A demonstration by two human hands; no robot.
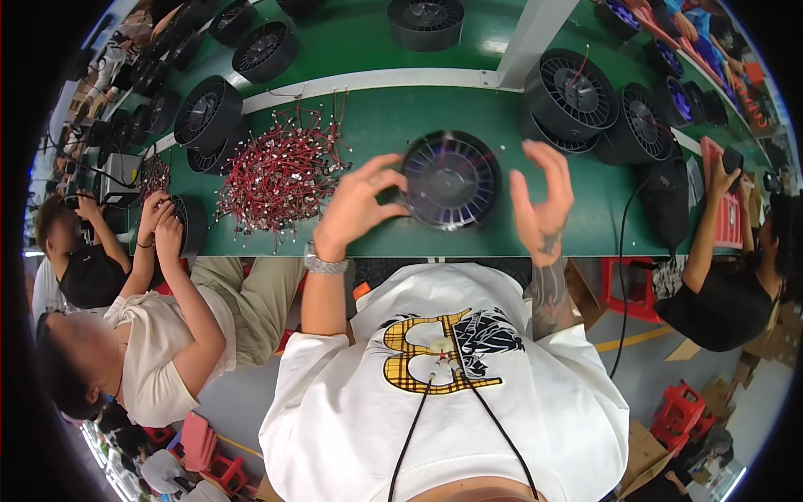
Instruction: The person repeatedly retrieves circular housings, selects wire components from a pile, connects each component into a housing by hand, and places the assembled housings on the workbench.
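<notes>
A round black fan-like part [452, 180], with a slotted ring around a central hub, is in front of me over the green table and looks slightly blurred. My left hand [364, 199], with a metal watch on its wrist, has curved fingers and thumb against the left rim of this part. My right hand [544, 199] is just off its right side, fingers and thumb apart, with nothing in them. Left of my left hand lies a large heap of red wires with small white connectors [280, 176].
Similar black round parts stand stacked at the right [573, 96] and at the left [209, 113]. A white metal post [535, 42] rises behind the table's crossbar. A dark bag [665, 201] hangs at the right edge. A co-worker's hands [163, 222] are at the left.
</notes>
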